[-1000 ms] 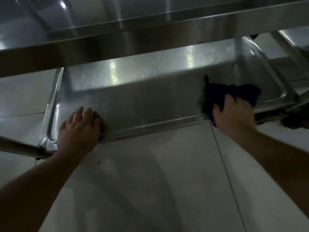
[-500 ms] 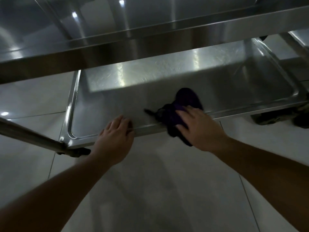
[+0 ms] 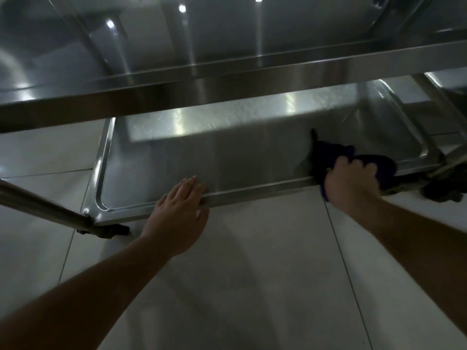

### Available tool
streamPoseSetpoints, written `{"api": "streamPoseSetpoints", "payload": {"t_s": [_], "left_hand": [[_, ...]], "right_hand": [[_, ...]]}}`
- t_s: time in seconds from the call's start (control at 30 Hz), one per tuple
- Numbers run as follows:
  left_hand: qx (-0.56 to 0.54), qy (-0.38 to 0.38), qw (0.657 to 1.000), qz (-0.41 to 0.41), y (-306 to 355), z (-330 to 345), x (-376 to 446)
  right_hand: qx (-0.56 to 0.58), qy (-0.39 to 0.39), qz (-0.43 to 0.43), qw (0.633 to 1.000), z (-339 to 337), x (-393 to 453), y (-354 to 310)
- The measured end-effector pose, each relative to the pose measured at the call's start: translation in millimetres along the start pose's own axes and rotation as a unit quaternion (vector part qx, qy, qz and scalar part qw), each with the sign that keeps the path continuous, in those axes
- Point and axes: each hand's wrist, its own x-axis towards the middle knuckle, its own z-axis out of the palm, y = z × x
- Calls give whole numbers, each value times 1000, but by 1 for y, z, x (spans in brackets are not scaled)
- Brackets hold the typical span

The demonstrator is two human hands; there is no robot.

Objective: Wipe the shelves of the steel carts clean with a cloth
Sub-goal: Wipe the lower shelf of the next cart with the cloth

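Observation:
The steel cart's bottom shelf point(image 3: 227, 147) lies low over the floor, with a raised rim all round. My left hand point(image 3: 179, 213) rests on the shelf's near rim, fingers straight over the edge and thumb below it. A dark purple cloth point(image 3: 328, 152) sits bunched on the near right part of the shelf. My right hand point(image 3: 351, 183) grips the cloth, fingers curled over it, right at the near rim. The cart's upper shelf point(image 3: 227, 79) crosses above and hides the far part of the bottom shelf.
A slanted steel cart leg point(image 3: 43, 205) runs in from the left to the near left corner. A dark caster wheel point(image 3: 444, 190) stands at the near right corner, and another steel leg point(image 3: 439, 102) rises at the right. Pale floor tiles point(image 3: 252, 274) spread below.
My right hand has swept the cloth from the middle of the near rim back to the right end. My left hand stays on the rim with its fingers straighter.

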Motion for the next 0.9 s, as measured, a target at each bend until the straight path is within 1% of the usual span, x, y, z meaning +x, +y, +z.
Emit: {"api": "streamPoseSetpoints", "payload": {"t_s": [0.07,0.1,0.13,0.2,0.23,0.27,0.37,0.43,0.5,0.57,0.63,0.73,0.77,0.83,0.87,0.9], "left_hand": [[13,0,1000,0,5,-2,1],[16,-7,1000,-3,9,-4,1],[14,-21,1000,-11,13,-7,-2],[8,-67,997,-22,20,-12,-16],[9,-92,995,-27,24,-14,-27],[10,-118,992,-33,28,-18,-40],[2,-188,979,-72,43,-36,-81],[4,-225,970,-94,52,-52,-106],[4,-256,961,-105,62,-73,-130],[-2,-288,951,-114,74,-98,-154],[-12,-326,937,-125,87,-127,-176],[-20,-367,922,-118,105,-176,-202],[-21,-374,920,-114,112,-194,-208],[-26,-378,918,-115,127,-232,-218],[-30,-381,916,-121,134,-253,-222],[-31,-384,914,-125,142,-275,-224]], "right_hand": [[-9,-21,-73,997,3,-30,-31],[-31,-7,-123,992,3,-48,-42],[-41,5,-182,982,7,-63,-45],[-57,-6,-291,955,16,-85,-38],[-75,-27,-325,942,21,-93,-33],[-79,-76,-337,935,21,-103,-29],[-102,-244,-303,916,9,-141,-23],[-91,-315,-267,906,-5,-166,-18],[-60,-354,-244,901,-23,-193,-13],[-40,-370,-236,898,-48,-220,-8],[-50,-368,-243,896,-78,-248,-3],[-98,-326,-278,898,-129,-288,3],[-104,-317,-286,898,-149,-300,4],[-115,-333,-273,895,-195,-318,5],[-117,-336,-264,897,-218,-325,5],[-109,-322,-263,903,-241,-332,6]]}}
